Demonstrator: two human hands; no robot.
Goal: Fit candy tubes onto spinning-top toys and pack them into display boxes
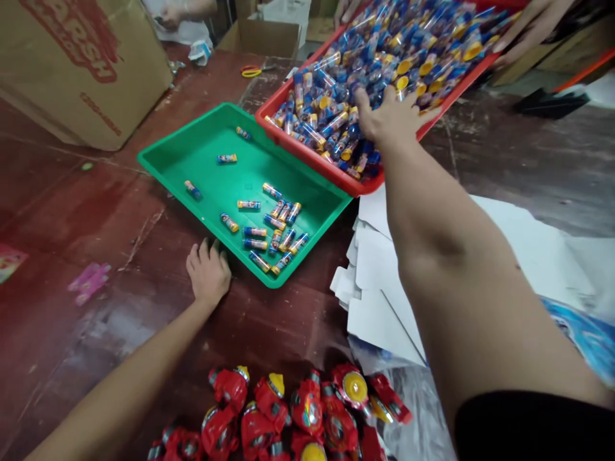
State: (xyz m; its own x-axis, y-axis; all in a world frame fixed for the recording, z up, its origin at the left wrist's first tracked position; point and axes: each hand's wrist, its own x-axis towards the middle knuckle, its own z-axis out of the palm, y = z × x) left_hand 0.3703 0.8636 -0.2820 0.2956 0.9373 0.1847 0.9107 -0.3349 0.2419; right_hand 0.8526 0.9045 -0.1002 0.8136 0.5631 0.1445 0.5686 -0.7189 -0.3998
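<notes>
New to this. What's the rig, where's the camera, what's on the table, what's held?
No machine: a person working bare-handed, filmed by one camera worn on the head, looking forward and down. On the table are a green tray with small tubes, red plastic pieces and white card sheets. Farther off, another person's hand is at a red tray heaped with tubes. The left hand rests beside the green tray; the right hand spreads over the red one. Neither visibly grips anything.

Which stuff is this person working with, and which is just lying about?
Seems in use: small tubes, right hand over them; green tray, left hand beside it; red tray.

Seems just lying about: scissors, pink piece, cardboard box.
</notes>
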